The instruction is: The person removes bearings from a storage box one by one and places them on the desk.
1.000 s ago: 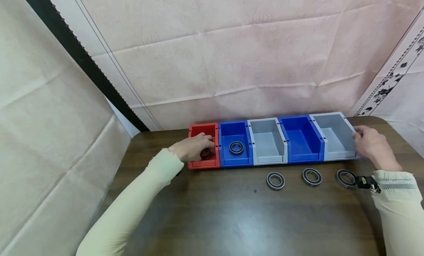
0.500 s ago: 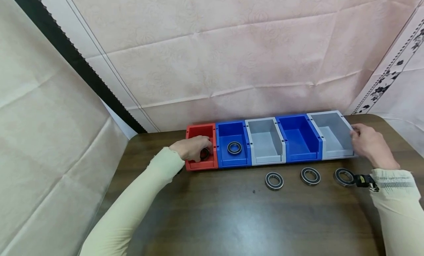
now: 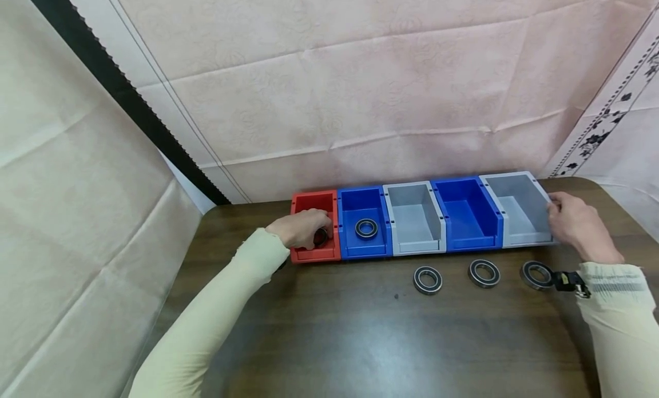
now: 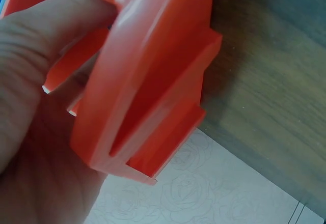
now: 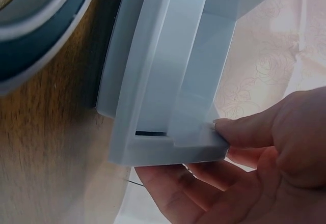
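The left hand [image 3: 302,229] dips into the red bin [image 3: 316,258], grip pinching a bearing [image 3: 324,232] there. Right of the red bin, a second bearing [image 3: 358,229] lies in the adjoining blue bin [image 3: 365,252]; at the farthest gray bin [image 3: 527,239], the right hand [image 3: 584,226] pinches the outer wall. Three loose bearings [image 3: 417,280] lie on the tabletop [image 3: 360,329].

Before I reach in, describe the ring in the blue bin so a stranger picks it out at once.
On the brown table, a row of five bins stands before a pale cloth. The red bin, with the left hand in it, ends the row on the left; its neighbour is a blue bin. The dark ring lies there, the only ring inside a blue bin.
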`<state>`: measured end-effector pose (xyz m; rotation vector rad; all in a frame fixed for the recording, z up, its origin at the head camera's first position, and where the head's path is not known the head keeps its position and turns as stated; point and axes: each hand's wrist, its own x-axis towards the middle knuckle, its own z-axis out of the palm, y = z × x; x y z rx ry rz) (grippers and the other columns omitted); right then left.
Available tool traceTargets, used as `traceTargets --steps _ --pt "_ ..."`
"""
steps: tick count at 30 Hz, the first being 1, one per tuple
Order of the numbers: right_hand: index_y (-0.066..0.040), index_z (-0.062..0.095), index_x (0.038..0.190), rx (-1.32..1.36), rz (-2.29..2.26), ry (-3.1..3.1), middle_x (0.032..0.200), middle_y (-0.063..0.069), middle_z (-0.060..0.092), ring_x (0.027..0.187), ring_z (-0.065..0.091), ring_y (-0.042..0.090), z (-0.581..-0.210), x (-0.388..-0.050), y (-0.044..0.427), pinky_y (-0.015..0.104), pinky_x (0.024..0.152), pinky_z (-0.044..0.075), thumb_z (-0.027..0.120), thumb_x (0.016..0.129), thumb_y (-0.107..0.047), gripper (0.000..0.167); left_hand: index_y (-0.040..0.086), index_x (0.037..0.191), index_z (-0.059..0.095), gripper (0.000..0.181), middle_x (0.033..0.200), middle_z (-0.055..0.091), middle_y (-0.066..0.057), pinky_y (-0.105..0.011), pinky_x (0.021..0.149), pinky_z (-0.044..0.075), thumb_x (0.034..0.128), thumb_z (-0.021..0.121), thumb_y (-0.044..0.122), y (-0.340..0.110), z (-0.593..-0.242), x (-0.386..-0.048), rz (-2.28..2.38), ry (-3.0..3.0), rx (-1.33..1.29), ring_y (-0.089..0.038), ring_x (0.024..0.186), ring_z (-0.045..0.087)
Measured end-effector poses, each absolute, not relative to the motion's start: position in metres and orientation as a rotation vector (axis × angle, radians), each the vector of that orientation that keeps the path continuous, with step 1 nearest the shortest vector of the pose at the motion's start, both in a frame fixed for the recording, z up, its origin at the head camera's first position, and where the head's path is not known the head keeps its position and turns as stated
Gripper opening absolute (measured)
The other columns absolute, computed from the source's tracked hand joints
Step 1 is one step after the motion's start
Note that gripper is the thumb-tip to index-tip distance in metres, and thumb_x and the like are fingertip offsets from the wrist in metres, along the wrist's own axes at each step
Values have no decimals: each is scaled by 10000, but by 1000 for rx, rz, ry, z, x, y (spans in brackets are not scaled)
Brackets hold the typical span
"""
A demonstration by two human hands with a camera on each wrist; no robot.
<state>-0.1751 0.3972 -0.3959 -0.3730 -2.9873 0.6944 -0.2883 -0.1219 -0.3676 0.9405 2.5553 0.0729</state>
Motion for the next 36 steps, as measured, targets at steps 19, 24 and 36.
traceTargets --steps 19,24,36 --pt "129 384 1416 -359 692 -2961 1248 457 480 1044 502 639 -401 -176 395 687 796 435 286 1068 -175 472 183 1174 742 420 1238 640 -38 -428 919 598 797 843 26 -122 -358 -288 63 2548 937 -197 1135 551" --pt "132 375 1421 -370 696 -2968 1249 459 479 1036 507 632 -401 -176 395 681 787 438 280 1067 -176 479 191 1187 741 431 1240 638 -39 -435 930 595 800 842 30 -122 -351 -288 44 2554 944 -200 1137 551" --pt "128 374 1425 -359 670 -2962 1259 460 475 1050 500 652 -398 -178 392 702 814 435 278 1066 -169 476 210 1153 752 414 1194 647 -14 -387 852 618 789 851 40 -127 -331 -275 43 2555 960 -205 1112 569"
